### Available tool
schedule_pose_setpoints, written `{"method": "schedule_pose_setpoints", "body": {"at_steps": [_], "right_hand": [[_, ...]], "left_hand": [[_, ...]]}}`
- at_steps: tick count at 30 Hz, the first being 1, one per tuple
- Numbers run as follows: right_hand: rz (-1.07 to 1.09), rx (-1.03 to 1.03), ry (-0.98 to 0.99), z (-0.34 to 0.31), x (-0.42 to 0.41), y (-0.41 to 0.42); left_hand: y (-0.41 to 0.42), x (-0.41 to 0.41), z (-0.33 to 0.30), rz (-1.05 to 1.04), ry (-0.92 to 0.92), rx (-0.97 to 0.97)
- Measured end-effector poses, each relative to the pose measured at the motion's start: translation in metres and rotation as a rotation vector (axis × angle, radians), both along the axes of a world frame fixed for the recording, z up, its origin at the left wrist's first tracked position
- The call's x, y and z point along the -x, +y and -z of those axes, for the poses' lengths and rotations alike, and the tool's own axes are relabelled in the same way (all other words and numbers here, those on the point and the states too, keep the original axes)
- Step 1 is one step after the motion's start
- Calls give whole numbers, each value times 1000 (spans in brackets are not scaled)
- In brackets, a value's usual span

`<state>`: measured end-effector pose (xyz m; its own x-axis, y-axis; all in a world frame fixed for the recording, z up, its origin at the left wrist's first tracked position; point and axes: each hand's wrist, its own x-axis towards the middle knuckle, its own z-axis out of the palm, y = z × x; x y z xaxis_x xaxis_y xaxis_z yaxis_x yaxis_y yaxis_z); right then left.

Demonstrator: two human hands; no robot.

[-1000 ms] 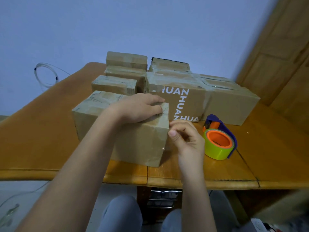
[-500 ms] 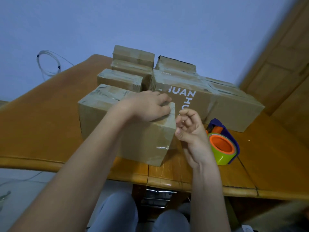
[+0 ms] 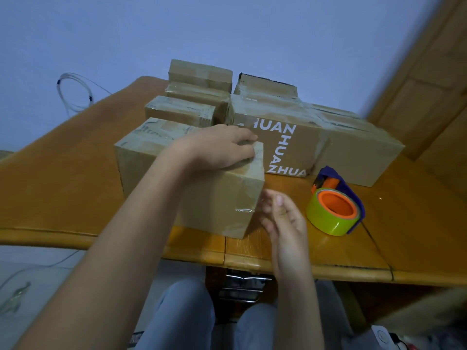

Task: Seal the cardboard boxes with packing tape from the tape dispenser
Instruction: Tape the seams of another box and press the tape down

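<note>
**Browns, orange, one blue wall**

Plain brown cardboard boxes (image 3: 192, 195), one big box (image 3: 290, 145) lettered in white. Yellow-green tape roll (image 3: 331, 218) with orange core, dark blue dispenser frame (image 3: 353, 195). Orange-brown wooden table (image 3: 63, 178). Pale blue wall (image 3: 227, 29).

One head cam only, looking fwd and down at the table (image 3: 63, 178) from its near edge, close in; wall beyond.
</note>
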<state>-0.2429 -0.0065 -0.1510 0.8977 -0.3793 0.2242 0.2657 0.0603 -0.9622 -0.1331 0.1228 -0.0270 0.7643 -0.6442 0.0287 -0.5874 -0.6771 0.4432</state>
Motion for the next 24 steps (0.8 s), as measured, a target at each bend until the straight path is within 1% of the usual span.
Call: {"method": "schedule_pose_setpoints", "body": {"at_steps": [8,10,13,15,19,24], "right_hand": [[120,-31,-80,4,2,19],[110,-101,-60,6,0,21],[79,-260,-29,6,-3,22],[62,-306,-35,7,-6,21],[5,-304,-14,7,-10,16],[-63,-242,45,7,-9,9]], "left_hand": [[-1,1,2,-40,60,68],[-1,1,3,-48,71,82],[-2,1,3,-51,69,91],[-2,0,3,-47,60,88],[-1,-1,4,-20,30,37],[-2,0,2,3,-10,-22]]}}
